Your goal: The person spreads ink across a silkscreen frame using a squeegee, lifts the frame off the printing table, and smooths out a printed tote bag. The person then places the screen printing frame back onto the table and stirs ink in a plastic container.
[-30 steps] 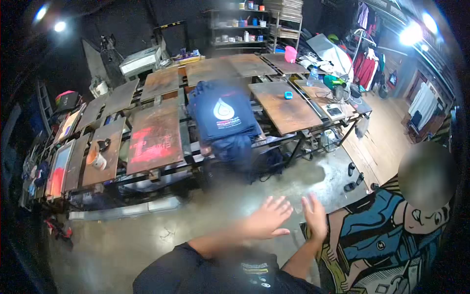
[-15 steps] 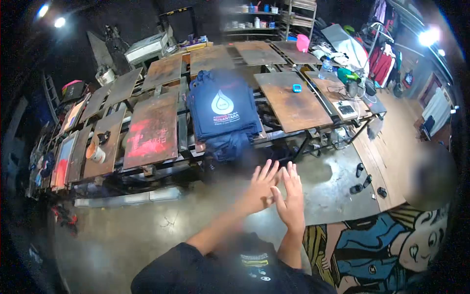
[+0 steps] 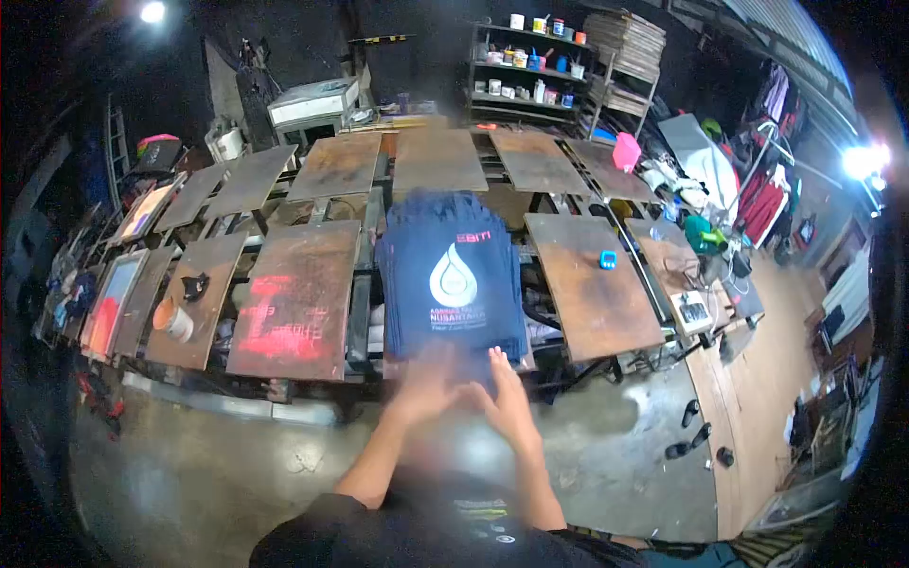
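Observation:
A stack of dark navy printed T-shirts (image 3: 407,284) lies on one of the boards, with a white drop emblem, white lettering and a red print facing up. My right hand (image 3: 508,402) is open at the near edge of the stack, thumb apart and fingers stretched towards the cloth. Beside it, my left hand (image 3: 424,388) is smeared by motion, so its fingers cannot be made out. Whether either hand touches the shirts is unclear. No object shows in my right hand.
Flat boards (image 3: 303,284) stand in two rows, one stained red. On them are a white tub (image 3: 173,319), a small blue device (image 3: 607,259) and a cable-strewn white box (image 3: 692,311). Shelves of pots (image 3: 525,71) stand behind. Sandals (image 3: 689,440) lie on the floor at right.
My hands have moved from in front of the table to the stack's near edge and come farther apart. The view has shifted, bringing the stack closer and more shelves into sight.

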`<state>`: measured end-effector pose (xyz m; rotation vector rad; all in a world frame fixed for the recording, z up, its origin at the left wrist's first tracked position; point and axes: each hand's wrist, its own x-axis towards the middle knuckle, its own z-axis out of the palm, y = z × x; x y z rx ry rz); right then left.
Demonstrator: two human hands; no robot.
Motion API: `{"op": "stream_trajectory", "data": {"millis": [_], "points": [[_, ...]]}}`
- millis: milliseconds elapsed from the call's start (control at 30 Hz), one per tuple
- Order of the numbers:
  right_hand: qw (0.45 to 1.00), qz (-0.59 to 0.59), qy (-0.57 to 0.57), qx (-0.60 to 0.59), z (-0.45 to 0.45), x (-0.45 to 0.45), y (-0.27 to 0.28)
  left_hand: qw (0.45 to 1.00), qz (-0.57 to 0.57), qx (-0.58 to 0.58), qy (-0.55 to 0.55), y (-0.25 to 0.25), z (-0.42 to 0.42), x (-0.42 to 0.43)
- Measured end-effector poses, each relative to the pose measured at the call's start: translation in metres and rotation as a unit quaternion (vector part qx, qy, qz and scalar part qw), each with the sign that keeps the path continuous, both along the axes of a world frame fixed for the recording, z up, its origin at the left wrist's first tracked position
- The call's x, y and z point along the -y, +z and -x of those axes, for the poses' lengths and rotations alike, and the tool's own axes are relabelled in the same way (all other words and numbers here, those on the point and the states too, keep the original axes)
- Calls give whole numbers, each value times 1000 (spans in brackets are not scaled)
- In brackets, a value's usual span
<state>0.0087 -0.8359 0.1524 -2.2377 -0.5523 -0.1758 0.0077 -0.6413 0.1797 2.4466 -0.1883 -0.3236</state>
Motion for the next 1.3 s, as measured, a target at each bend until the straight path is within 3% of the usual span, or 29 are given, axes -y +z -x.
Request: {"op": "stream_trajectory", "data": {"millis": [33, 100, 133, 167, 200, 233, 300, 333, 400, 467, 500, 567, 600, 633, 700, 733, 767, 800, 833, 900, 933, 967, 1033, 1100, 1133, 1167, 1200, 1233, 1300], "points": [[1000, -12, 3, 25, -19, -3, 15, 998, 19, -14, -57, 9, -16, -11], [994, -48, -47, 83, -44, -15, 50, 989, -6, 87, -117, -8, -47, -32], [995, -61, -30, 71, -58, -17, 61, 989, -10, 91, -118, -9, -63, -39], [995, -72, -14, 60, -72, -19, 68, 993, 57, 44, -94, 7, -77, -42], [991, -129, -8, 35, -87, -22, 61, 990, 125, -6, -70, 15, -90, -46], [991, -131, -12, 35, -102, -22, 47, 990, 123, -7, -74, 13, -101, -52], [976, -157, 65, -139, -127, -16, 8, 991, 65, 74, -94, -5, -118, -65], [970, -153, 80, -172, -131, -17, -4, 977, 196, 42, -76, -17, -117, -70], [955, -173, 124, -207, -134, -9, -15, 959, 266, -12, -102, -23, -114, -82], [946, -155, 186, -213, -144, 1, -17, 909, 393, -74, -122, -19, -108, -93], [936, -179, 232, -196, -150, 2, -7, 855, 492, -87, -142, -10, -109, -99], [906, -246, 265, -220, -168, 2, -3, 721, 651, -26, -235, 5, -118, -110], [882, -294, 269, -251, -178, -2, 0, 665, 678, 34, -312, -1, -132, -118], [856, -340, 273, -277, -187, -5, 1, 640, 711, 35, -289, -6, -132, -124], [752, -492, 285, -334, -210, -10, -21, 653, 718, 54, -234, -14, -140, -138], [793, -456, 221, -337, -219, -10, -39, 777, 620, 50, -92, -20, -139, -138], [830, -415, 154, -339, -228, -9, -56, 865, 496, 44, 55, -27, -134, -135], [929, -225, 86, -282, -235, -12, -62, 967, 131, 179, 125, -60, -139, -138], [915, -220, 52, -333, -234, -13, -54, 980, 34, 145, 131, -47, -137, -132], [886, -319, 164, -293, -236, -3, -53, 951, 266, 102, 118, -74, -139, -131], [878, -336, 192, -283, -237, 2, -45, 952, 266, 94, 117, -69, -141, -127], [869, -353, 216, -272, -238, 10, -35, 923, 369, 80, 71, -64, -143, -122], [765, -497, 277, -301, -238, 19, -4, 860, 508, 54, -13, -67, -156, -118], [697, -563, 308, -321, -245, 33, -2, 813, 581, 37, 1, -72, -170, -106], [669, -585, 294, -353, -251, 41, -13, 814, 580, 30, -3, -78, -178, -97], [676, -580, 261, -373, -259, 47, -25, 855, 514, 27, 63, -89, -188, -86], [759, -495, 215, -364, -266, 56, -46, 888, 442, 25, 128, -94, -195, -73], [830, -402, 165, -349, -270, 62, -58, 890, 439, 23, 123, -89, -199, -54], [819, -410, 126, -380, -270, 79, -85, 943, 315, 38, 101, -81, -203, -12]]}}
